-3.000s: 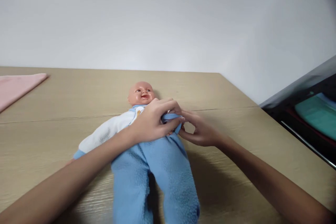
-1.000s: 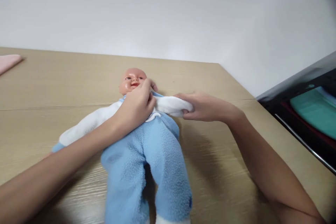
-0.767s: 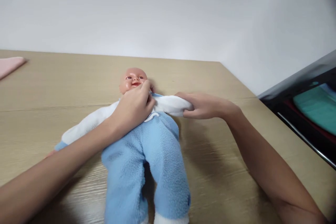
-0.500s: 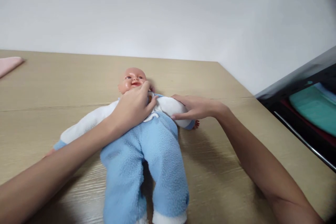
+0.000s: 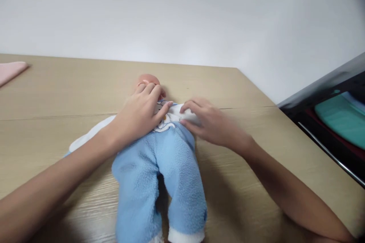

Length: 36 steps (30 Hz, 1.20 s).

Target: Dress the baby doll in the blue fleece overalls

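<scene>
A baby doll in blue fleece trousers and a white-and-blue top lies on its back on the wooden table. My left hand holds it at the upper chest, fingers over the lower face and thumb across the printed front. Only the top of the doll's head shows above those fingers. On the right, my right hand, slightly blurred, curls its fingers and thumb around the white sleeve. The doll's other sleeve stretches out to the left, partly behind my left forearm.
The table has a seam across it and ends at a pale wall. A folded pink cloth lies at the far left. Beyond the right edge stands a dark rack or case holding green cloth-like items.
My left hand has shifted up over the doll's mouth and eyes. My right hand has turned and curled more around the sleeve; the doll's small hand on that side is now hidden.
</scene>
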Tool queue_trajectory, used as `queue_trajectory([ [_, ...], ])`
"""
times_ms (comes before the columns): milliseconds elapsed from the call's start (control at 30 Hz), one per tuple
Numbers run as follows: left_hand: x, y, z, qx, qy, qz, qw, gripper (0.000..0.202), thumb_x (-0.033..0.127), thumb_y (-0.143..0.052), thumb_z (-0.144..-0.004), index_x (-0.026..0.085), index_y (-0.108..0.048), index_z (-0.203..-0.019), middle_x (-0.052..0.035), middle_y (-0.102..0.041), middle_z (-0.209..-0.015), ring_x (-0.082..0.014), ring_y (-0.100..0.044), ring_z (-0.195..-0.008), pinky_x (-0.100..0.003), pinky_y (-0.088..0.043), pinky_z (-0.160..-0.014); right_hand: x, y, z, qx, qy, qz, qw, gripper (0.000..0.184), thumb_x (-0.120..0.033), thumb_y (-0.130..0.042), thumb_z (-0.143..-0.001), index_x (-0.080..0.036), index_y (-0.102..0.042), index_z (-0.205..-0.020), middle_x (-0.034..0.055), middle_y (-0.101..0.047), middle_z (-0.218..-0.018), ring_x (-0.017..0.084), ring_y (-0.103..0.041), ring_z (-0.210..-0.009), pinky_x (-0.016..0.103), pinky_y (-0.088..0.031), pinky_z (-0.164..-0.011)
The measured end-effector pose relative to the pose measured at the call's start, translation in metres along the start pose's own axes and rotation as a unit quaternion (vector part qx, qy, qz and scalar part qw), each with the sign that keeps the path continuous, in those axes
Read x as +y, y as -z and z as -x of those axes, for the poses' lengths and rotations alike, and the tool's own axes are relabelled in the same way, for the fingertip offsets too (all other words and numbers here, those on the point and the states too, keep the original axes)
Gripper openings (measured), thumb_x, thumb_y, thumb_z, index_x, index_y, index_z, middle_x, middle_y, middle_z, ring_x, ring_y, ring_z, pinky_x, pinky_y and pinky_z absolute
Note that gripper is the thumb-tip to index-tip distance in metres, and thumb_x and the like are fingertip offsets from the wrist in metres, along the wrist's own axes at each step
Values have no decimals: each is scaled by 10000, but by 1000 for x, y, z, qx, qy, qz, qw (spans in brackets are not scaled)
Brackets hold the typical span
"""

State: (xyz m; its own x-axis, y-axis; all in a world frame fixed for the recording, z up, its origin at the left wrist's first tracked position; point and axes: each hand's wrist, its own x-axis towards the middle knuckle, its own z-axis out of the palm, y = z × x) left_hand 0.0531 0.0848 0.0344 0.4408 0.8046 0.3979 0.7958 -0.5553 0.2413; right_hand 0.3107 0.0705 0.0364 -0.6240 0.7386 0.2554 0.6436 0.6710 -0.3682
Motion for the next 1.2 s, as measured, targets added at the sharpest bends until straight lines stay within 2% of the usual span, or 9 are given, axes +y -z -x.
queue_trajectory([
  [67, 5, 6, 2, 19, -32, 27, 999, 283, 439, -491, -1144, 189, -623, -1137, -164, -707, -1220, -389, -599, -1244, -573, -492, -1124, -14, -17, 8, -6, -22, -38, 999, 137, -341, -629, -1113, -231, -666, -1041, 82, -733, -1082, 273, -670, -1005, 429, -524, -939],
  [167, 22, 5, 9, 10, -96, 75, 992, 283, 424, -498, -1155, 181, -643, -1173, -139, -702, -1220, -353, -604, -1180, -560, -482, -1105, -5, -44, 19, -6, -78, -177, 981, 275, -448, -590, -1126, -219, -656, -989, 47, -708, -950, 235, -636, -867, 391, -523, -836],
  [333, 44, -16, 21, -109, -159, 124, 973, 334, 450, -503, -1170, 168, -639, -1289, -147, -668, -1336, -347, -598, -1221, -555, -500, -1080, 35, -64, 26, -63, -151, -413, 896, 458, -693, -743, -985, -265, -765, -1145, 50, -790, -1149, 307, -718, -1115, 466, -584, -1012],
  [433, 44, -26, 26, -118, -160, 120, 973, 400, 473, -559, -1147, 158, -591, -1392, -174, -625, -1460, -380, -567, -1320, -590, -466, -1149, 40, -67, 26, -8, -149, -444, 884, 437, -664, -798, -954, -274, -764, -1148, 49, -787, -1201, 305, -713, -1188, 468, -565, -1087],
  [567, 41, -30, 28, -94, -159, 144, 972, 589, 390, -692, -1076, 153, -458, -1561, -198, -527, -1616, -389, -524, -1419, -580, -445, -1206, 30, -79, 28, 119, -123, -333, 927, 248, -491, -711, -1053, -251, -696, -1116, 60, -750, -1109, 255, -696, -1015, 402, -571, -923],
  [700, 40, -30, 30, -96, -142, 161, 972, 613, 376, -704, -1064, 158, -441, -1573, -191, -542, -1596, -378, -542, -1395, -571, -462, -1191, 26, -85, 39, 165, -119, -135, 970, 109, -340, -658, -1065, -239, -629, -1036, 22, -649, -919, 213, -611, -815, 365, -497, -774],
  [867, 42, -25, 24, -91, -123, 154, 976, 504, 436, -640, -1109, 139, -518, -1497, -189, -550, -1584, -357, -545, -1383, -531, -477, -1189, 31, -75, 78, 150, -218, -110, 958, 184, -405, -645, -1076, -245, -567, -1121, -35, -561, -812, 179, -539, -680, 329, -427, -650],
  [1000, 55, -25, -5, -131, -109, 60, 983, 409, 483, -603, -1121, 115, -643, -1296, -174, -672, -1379, -373, -599, -1274, -524, -522, -1090, 34, -67, 102, 130, -253, -129, 950, 243, -477, -612, -1094, -245, -560, -1145, -62, -488, -762, 173, -505, -641, 322, -403, -610],
  [1200, 81, -59, -61, -230, -99, -59, 966, 620, 483, -751, -1023, 42, -601, -1432, -275, -694, -1456, -445, -640, -1349, -552, -514, -1087, 35, -61, 95, 79, -242, -142, 957, 293, -505, -573, -1109, -221, -617, -1168, -34, -576, -781, 185, -524, -659, 341, -395, -638],
])
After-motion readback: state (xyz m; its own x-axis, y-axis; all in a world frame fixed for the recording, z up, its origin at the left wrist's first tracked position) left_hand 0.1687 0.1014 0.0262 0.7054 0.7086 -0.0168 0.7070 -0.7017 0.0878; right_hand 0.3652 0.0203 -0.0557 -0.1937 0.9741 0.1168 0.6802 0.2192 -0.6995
